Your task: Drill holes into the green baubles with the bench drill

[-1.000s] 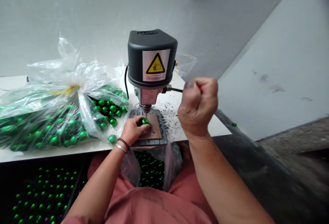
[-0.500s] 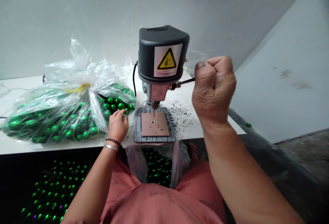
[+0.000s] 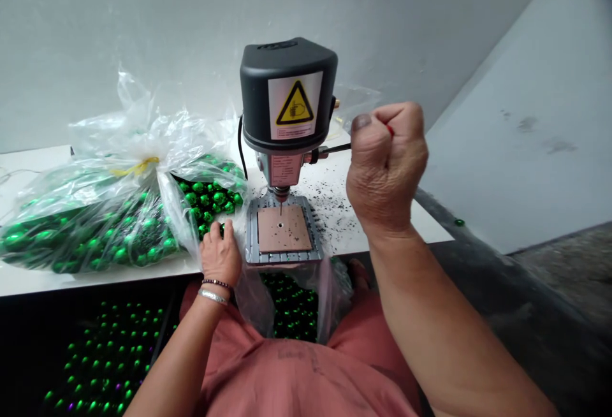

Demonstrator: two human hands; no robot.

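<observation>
My right hand (image 3: 386, 168) is closed around the feed lever (image 3: 338, 148) of a small bench drill press (image 3: 289, 95); a bit of red shows between its fingers. My left hand (image 3: 220, 254) lies at the torn opening of a clear plastic bag (image 3: 184, 213), its fingers apart, at the shiny green balls (image 3: 215, 197). Whether a fingertip touches a ball I cannot tell. Under the thin drill bit (image 3: 281, 208) lies a square brown board (image 3: 291, 238) with a small dark-rimmed hole, set on the slotted metal base (image 3: 251, 245).
Dark shavings (image 3: 329, 203) litter the white table (image 3: 430, 226) right of the drill press. Below its front edge, an open plastic bag (image 3: 255, 299) between my legs holds many green balls. More green balls (image 3: 105, 359) lie in a dark area at lower left. A wall stands behind.
My left hand has drawn back slightly towards me and its fingers have spread. My right hand stays on the lever. The whole view has shifted a little.
</observation>
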